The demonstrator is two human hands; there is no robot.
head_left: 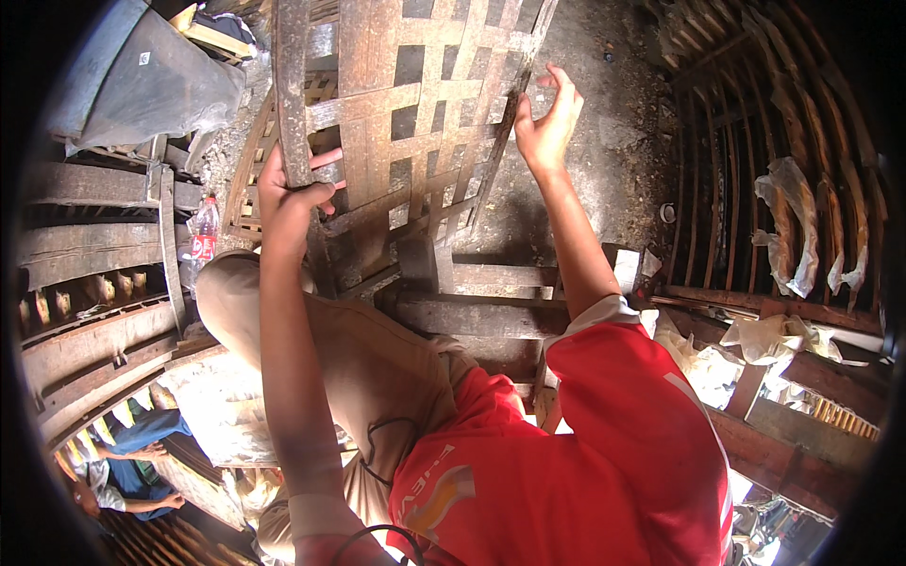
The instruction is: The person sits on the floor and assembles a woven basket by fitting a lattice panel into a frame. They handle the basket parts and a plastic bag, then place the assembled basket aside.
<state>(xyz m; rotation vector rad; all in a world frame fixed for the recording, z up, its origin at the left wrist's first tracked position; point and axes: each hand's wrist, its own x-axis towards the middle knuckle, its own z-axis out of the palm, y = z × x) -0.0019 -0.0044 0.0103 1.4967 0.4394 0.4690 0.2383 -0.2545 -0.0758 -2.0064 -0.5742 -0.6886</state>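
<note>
A weathered panel of woven wooden slats stands tilted in front of me, with a wooden bar along each side. My left hand is closed around the lower part of its left bar; the thumb lies across the front and fingers show through beside the slats. My right hand is just beside the panel's thin right bar, its fingers apart and slightly curled, with nothing in them. Whether the right thumb touches that bar I cannot tell. The panel's lower end comes down close to my knee and a wooden block.
A plastic bottle with a red label stands left of my knee. Wooden planks line the left side; a grey sheet lies above them. Slatted racks rise at the right. Another person sits at the lower left.
</note>
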